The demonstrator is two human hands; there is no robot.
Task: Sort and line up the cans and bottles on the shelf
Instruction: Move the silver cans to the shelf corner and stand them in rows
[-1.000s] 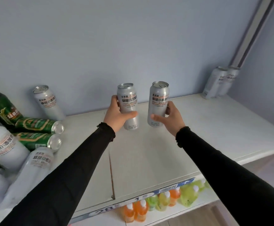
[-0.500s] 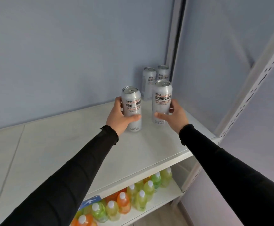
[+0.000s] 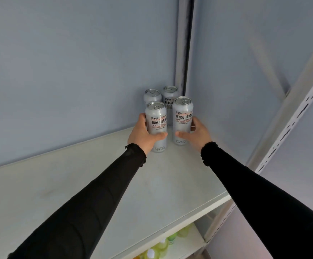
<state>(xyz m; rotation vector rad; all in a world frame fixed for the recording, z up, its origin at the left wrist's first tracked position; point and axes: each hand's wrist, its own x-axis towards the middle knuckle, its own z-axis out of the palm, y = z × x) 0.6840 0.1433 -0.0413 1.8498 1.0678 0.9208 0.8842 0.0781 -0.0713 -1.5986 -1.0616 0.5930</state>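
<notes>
Two tall silver beer cans stand upright near the far right corner of the white shelf [image 3: 152, 186]. My left hand [image 3: 142, 134] grips the left can [image 3: 156, 118] around its lower half. My right hand [image 3: 195, 133] grips the right can [image 3: 182, 116] the same way. Directly behind them, against the blue wall, stand two more silver cans, the back left can [image 3: 152, 96] and the back right can [image 3: 169, 98], partly hidden by the front pair. Whether the held cans rest on the shelf or hover just above it I cannot tell.
A grey upright post [image 3: 183, 43] runs up the corner behind the cans. A white perforated shelf upright [image 3: 290, 126] slants along the right side. Below the shelf's front edge, green and orange drink bottles [image 3: 163, 247] stand on a lower shelf.
Both hands have carried their cans to the right along the shelf and deeper into the corner, right in front of the two back cans. The pile at the left has left the view.
</notes>
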